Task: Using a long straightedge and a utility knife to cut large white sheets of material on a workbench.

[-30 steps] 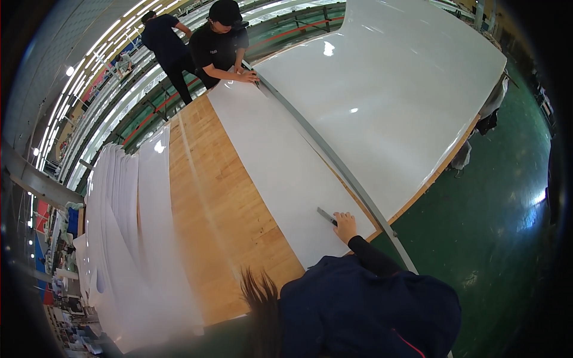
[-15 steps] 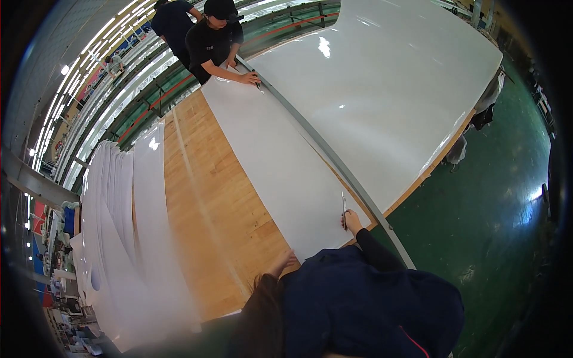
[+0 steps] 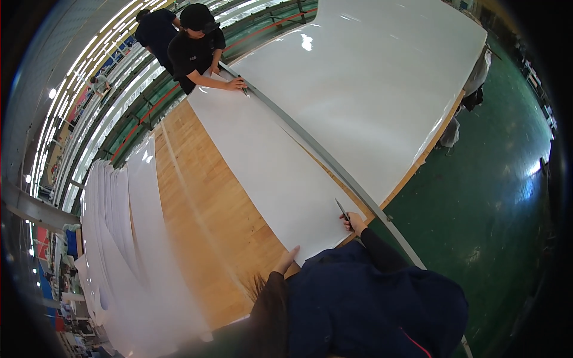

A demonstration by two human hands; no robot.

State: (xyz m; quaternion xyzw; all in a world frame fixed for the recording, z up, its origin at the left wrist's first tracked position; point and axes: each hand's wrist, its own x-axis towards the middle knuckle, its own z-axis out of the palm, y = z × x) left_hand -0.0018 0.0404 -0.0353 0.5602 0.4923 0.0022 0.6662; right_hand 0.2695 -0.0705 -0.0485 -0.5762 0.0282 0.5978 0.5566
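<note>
My right hand point(image 3: 356, 223) is closed around the dark handle of a cutting tool point(image 3: 342, 208). Its slim, pointed silver blade tilts up and left above a long white sheet strip point(image 3: 262, 161); whether it is a knife or scissors is not clear. My left hand point(image 3: 287, 261) grips the strip's near left corner, fingers together. A long grey metal straightedge point(image 3: 310, 141) runs diagonally along the strip's right side. Between them, a narrow gap bares the wooden table point(image 3: 206, 185). At the far end a person's hand point(image 3: 236, 84) holds a small dark tool beside the straightedge.
A broad glossy white sheet point(image 3: 370, 89) covers the table right of the straightedge. Several long white strips point(image 3: 140, 238) hang or lie at the left. Green floor point(image 3: 477, 197) lies beyond the right table edge. Another person point(image 3: 158, 39) stands behind the far co-worker.
My left hand has moved slightly up onto the strip's corner. The blade in my right hand has turned from upright to leaning left. The view has shifted a little.
</note>
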